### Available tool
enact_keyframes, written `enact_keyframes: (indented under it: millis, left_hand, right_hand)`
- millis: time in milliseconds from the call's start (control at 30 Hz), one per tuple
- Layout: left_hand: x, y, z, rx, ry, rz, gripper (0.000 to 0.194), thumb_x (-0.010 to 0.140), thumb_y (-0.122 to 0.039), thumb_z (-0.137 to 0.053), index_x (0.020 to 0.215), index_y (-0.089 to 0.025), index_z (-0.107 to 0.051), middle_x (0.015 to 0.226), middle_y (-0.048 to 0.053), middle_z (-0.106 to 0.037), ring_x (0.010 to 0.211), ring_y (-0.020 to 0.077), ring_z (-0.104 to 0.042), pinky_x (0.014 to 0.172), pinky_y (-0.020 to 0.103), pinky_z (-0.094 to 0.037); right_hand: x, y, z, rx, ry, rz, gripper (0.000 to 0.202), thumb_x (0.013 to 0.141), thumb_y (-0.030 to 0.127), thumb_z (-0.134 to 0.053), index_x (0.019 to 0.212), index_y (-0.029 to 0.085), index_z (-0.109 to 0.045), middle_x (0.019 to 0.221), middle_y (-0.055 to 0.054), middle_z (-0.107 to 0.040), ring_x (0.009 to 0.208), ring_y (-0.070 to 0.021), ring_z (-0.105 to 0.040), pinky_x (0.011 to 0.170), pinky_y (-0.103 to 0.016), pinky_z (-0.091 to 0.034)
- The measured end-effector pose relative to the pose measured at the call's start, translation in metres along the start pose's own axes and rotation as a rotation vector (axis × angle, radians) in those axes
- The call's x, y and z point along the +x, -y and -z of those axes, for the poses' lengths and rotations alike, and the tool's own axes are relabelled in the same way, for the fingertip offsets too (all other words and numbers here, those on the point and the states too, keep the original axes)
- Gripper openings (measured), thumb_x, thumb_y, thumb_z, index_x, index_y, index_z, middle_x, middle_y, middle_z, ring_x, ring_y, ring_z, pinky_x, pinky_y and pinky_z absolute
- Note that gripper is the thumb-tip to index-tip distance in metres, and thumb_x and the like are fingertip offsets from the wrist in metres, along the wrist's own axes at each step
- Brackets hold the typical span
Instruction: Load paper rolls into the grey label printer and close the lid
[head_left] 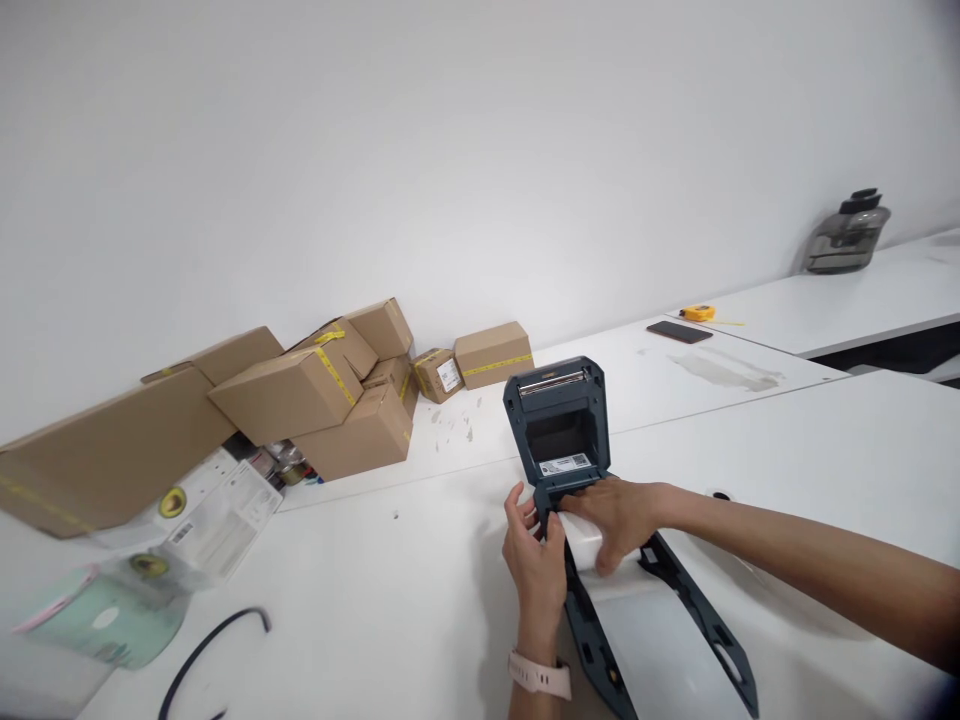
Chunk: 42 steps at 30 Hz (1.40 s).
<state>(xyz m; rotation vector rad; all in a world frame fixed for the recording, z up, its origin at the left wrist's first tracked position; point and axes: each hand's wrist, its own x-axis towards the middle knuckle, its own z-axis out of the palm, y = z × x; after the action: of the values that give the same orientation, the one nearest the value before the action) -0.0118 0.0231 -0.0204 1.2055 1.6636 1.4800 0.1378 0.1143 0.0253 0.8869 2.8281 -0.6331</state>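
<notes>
Behind everything rises a plain white wall (pixel 480 150), and below it spreads the white worktop (pixel 390 600) that carries our things. To the left of the dark blue-grey plastic printer (pixel 559 425), we see a heap of brown cardboard boxes (pixel 300 390) sealed with yellow tape, and two smaller brown boxes (pixel 493 355) stand beyond it on the left, near the wall. The printer itself is right in front of us, its lid tipped up and back, with a white roll (pixel 583 540) inside its body and a wide white sheet (pixel 660 640) running from the roll towards us.

Our right hand (pixel 619 510) reaches over the printer from the right, the fingers down inside it and the thumb against the roll; we cannot tell whether they grip it. Our left hand (pixel 534 560) is at the printer's left edge, its fingers half curled and apart, the thumb touching the rim; it wears a pale pink wristband (pixel 540 675).

Well to the right of the printer stands a smoky grey translucent bottle (pixel 846 240) with a black cap. At the printer's far left lie a mint-green pouch (pixel 112 615) and a curved black cable (pixel 206 645); beyond it to the right are a flat black phone (pixel 679 332) and a yellow tape measure (pixel 698 313).
</notes>
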Motion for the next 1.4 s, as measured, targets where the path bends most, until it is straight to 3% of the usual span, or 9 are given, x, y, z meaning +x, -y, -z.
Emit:
enact_keyframes:
  millis: [167, 300, 400, 500, 600, 733, 867, 1067, 1400]
  left_hand:
    - [0.003, 0.000, 0.002, 0.001, -0.013, 0.038, 0.059, 0.079, -0.028, -0.064, 0.136, -0.020, -0.048, 0.116, 0.011, -0.068, 0.096, 0.0202, -0.066, 0.085, 0.032, -0.052]
    - [0.005, 0.004, 0.002, -0.054, -0.009, 0.056, 0.065, 0.077, -0.029, -0.065, 0.138, -0.019, -0.046, 0.119, 0.012, -0.066, 0.100, 0.0203, -0.064, 0.086, 0.031, -0.051]
    - [0.004, 0.006, 0.000, -0.071, -0.016, 0.075, 0.068, 0.077, -0.030, -0.067, 0.140, -0.018, -0.044, 0.121, 0.013, -0.065, 0.101, 0.0207, -0.064, 0.085, 0.031, -0.052]
    - [0.004, 0.005, -0.002, -0.070, -0.014, 0.085, 0.068, 0.078, -0.031, -0.066, 0.140, -0.016, -0.043, 0.123, 0.015, -0.064, 0.101, 0.0215, -0.063, 0.084, 0.032, -0.052]
    - [0.003, 0.004, -0.002, -0.043, -0.009, 0.093, 0.066, 0.079, -0.033, -0.065, 0.140, -0.018, -0.044, 0.125, 0.014, -0.063, 0.101, 0.0215, -0.063, 0.085, 0.033, -0.052]
    - [0.002, 0.004, -0.003, -0.033, -0.005, 0.085, 0.064, 0.080, -0.036, -0.064, 0.139, -0.019, -0.045, 0.125, 0.014, -0.062, 0.104, 0.0222, -0.063, 0.087, 0.034, -0.051]
    - [0.002, 0.008, -0.003, -0.005, -0.011, 0.078, 0.065, 0.079, -0.040, -0.065, 0.138, -0.020, -0.045, 0.125, 0.014, -0.063, 0.104, 0.0236, -0.063, 0.088, 0.036, -0.051]
    - [0.006, 0.014, -0.003, 0.001, -0.015, 0.078, 0.067, 0.078, -0.045, -0.066, 0.137, -0.020, -0.047, 0.126, 0.014, -0.063, 0.104, 0.0248, -0.064, 0.088, 0.037, -0.052]
    - [0.008, 0.013, -0.003, 0.001, -0.002, 0.091, 0.069, 0.077, -0.047, -0.067, 0.138, -0.021, -0.046, 0.127, 0.014, -0.063, 0.106, 0.0249, -0.064, 0.087, 0.037, -0.053]
  right_hand:
    - [-0.003, 0.006, 0.024, 0.093, 0.197, -0.037, 0.082, 0.046, 0.047, -0.083, 0.120, 0.020, -0.063, 0.108, -0.011, -0.070, 0.101, -0.0396, -0.066, 0.082, -0.045, -0.052]
    - [-0.011, 0.009, 0.045, 0.180, 0.281, 0.062, 0.084, 0.046, 0.048, -0.085, 0.122, 0.020, -0.062, 0.112, -0.008, -0.069, 0.101, -0.0343, -0.066, 0.081, -0.038, -0.052]
    - [-0.038, 0.007, 0.062, 0.264, 0.305, 0.156, 0.089, 0.040, 0.046, -0.088, 0.121, 0.019, -0.062, 0.110, -0.006, -0.069, 0.098, -0.0312, -0.066, 0.078, -0.034, -0.052]
    - [-0.088, -0.008, 0.072, 0.524, 0.200, 0.332, 0.089, 0.046, 0.041, -0.090, 0.125, 0.020, -0.057, 0.116, -0.006, -0.067, 0.103, -0.0278, -0.065, 0.085, -0.032, -0.051]
    - [-0.141, -0.035, 0.069, 0.685, -0.013, 0.424, 0.078, 0.059, 0.036, -0.086, 0.128, 0.027, -0.052, 0.127, -0.008, -0.061, 0.119, -0.0296, -0.058, 0.102, -0.036, -0.045]
    - [-0.172, -0.072, 0.057, 0.809, -0.210, 0.331, 0.074, 0.068, 0.051, -0.081, 0.132, 0.036, -0.048, 0.136, -0.009, -0.057, 0.130, -0.0316, -0.052, 0.108, -0.040, -0.041]
    - [-0.151, -0.090, 0.054, 0.761, -0.266, 0.124, 0.070, 0.070, 0.051, -0.078, 0.131, 0.027, -0.051, 0.136, -0.012, -0.056, 0.127, -0.0325, -0.053, 0.105, -0.040, -0.043]
    - [-0.101, -0.115, 0.039, 0.781, -0.249, -0.069, 0.071, 0.062, 0.030, -0.075, 0.128, 0.023, -0.050, 0.122, -0.007, -0.059, 0.107, -0.0273, -0.059, 0.084, -0.033, -0.049]
    - [-0.071, -0.130, 0.002, 0.777, -0.248, -0.164, 0.077, 0.057, 0.026, -0.077, 0.130, 0.021, -0.053, 0.127, -0.010, -0.060, 0.122, -0.0321, -0.054, 0.102, -0.043, -0.043]
